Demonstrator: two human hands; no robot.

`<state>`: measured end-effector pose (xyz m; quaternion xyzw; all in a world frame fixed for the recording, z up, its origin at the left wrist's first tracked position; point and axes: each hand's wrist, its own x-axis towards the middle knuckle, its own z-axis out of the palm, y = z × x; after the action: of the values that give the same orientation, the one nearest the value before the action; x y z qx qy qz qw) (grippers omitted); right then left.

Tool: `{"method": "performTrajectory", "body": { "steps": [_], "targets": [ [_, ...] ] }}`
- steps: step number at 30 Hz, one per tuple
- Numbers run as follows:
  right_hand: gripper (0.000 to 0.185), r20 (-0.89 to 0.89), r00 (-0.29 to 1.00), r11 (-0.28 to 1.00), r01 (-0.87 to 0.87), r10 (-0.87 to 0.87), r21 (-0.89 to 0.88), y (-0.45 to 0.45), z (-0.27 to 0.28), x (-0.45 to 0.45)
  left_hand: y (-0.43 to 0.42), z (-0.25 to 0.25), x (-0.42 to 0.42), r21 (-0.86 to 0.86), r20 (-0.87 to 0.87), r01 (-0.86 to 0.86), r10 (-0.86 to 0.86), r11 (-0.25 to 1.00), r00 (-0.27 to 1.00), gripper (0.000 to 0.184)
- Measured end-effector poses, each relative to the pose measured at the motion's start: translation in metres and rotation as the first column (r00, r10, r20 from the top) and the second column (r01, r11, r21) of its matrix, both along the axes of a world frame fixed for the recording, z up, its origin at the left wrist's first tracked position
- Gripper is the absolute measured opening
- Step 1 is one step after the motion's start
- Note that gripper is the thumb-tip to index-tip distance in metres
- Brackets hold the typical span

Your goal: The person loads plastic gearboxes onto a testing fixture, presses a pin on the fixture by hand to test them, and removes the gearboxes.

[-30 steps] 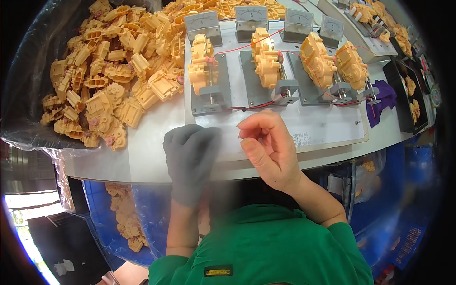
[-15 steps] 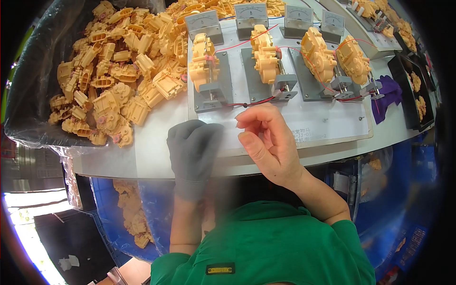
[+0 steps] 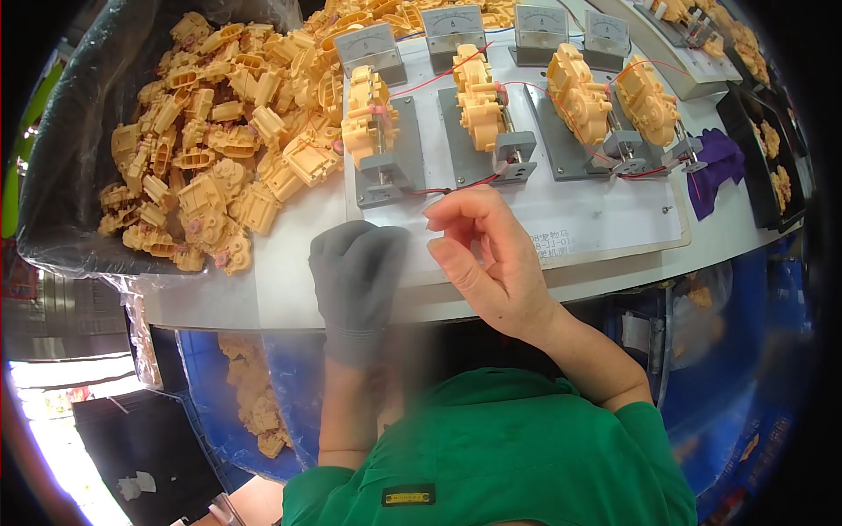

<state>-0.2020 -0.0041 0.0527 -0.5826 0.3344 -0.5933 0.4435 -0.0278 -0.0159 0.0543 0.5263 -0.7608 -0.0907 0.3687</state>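
Observation:
My left hand [image 3: 355, 280], in a grey glove, is held over the front edge of the white table with its fingers curled together. Whatever it may hold is hidden, and its right side is blurred. Bare and loosely curved, my right hand [image 3: 495, 259] has a gap between thumb and fingers, with nothing visible in it. It hovers over the printed sheet [image 3: 605, 223] on the test board. Beyond it, yellow plastic gearbox housings [image 3: 478, 96] sit on grey fixtures [image 3: 403, 167] with red wires. Analog meters [image 3: 453, 22] stand behind them.
To the left, a lined black bin [image 3: 66, 188] spills a heap of yellow housings [image 3: 206, 145] onto the table. A purple glove [image 3: 719, 167] lies at right beside a black tray [image 3: 759, 197] of parts. Blue bins [image 3: 206, 368] stand below the table.
The view has shifted slightly, so the fixtures sit a little further left. My right hand has moved slightly left in view; my left hand is almost unchanged.

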Motion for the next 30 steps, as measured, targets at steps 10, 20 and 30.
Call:
{"method": "performTrajectory", "body": {
  "steps": [10, 20, 30],
  "targets": [
    [0.037, -0.024, 0.999, 0.999, 0.025, -0.024, 0.024, -0.005, 0.009, 0.005, -0.019, 0.030, 0.012, 0.179, -0.310, -0.013, 0.069, 0.984, 0.948, 0.023],
    [0.044, -0.166, 0.984, 0.994, 0.050, -0.067, -0.101, -0.014, 0.011, 0.009, -0.134, 0.098, -0.017, 0.428, 0.215, 0.128, -0.238, 0.895, 0.947, 0.082],
    [0.042, -0.125, 0.988, 0.984, -0.106, 0.089, -0.145, -0.017, 0.009, 0.002, -0.143, 0.104, -0.034, 0.596, 0.256, -0.038, -0.145, 0.802, 0.956, 0.086]
  ]
}}
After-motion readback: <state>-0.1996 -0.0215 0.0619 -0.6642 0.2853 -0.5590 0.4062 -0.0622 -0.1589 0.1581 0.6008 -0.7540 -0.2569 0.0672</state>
